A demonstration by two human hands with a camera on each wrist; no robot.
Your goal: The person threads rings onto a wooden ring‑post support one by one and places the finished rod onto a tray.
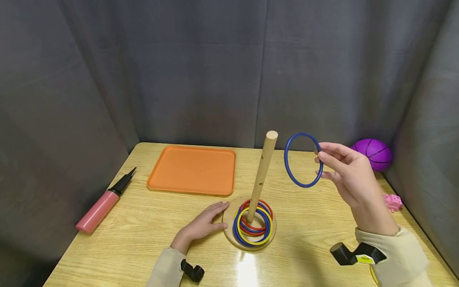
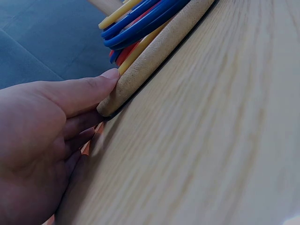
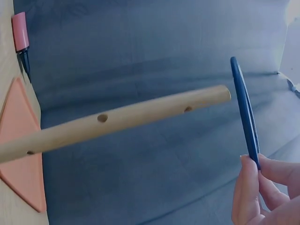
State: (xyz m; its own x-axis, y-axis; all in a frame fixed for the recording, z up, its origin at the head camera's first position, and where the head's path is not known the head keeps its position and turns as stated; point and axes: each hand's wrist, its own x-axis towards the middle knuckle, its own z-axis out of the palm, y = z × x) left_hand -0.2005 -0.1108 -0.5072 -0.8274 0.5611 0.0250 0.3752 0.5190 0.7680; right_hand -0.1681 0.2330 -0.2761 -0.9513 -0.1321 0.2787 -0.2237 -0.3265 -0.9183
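We pinched the blue ring (image 1: 303,160) between the thumb and fingertips of our right hand (image 1: 349,175), holding it upright in the air just to the right of the top of the wooden peg (image 1: 262,174), near it but not touching. Our left hand (image 1: 204,224) lay flat on the table (image 1: 143,235) with its fingers straight, the thumb pressed against the left rim of the round wooden base (image 1: 229,215), where red, yellow and blue stacked rings (image 1: 253,228) sat around the peg. Farther left lay an orange tray (image 1: 193,170) and a pink pump (image 1: 104,202).
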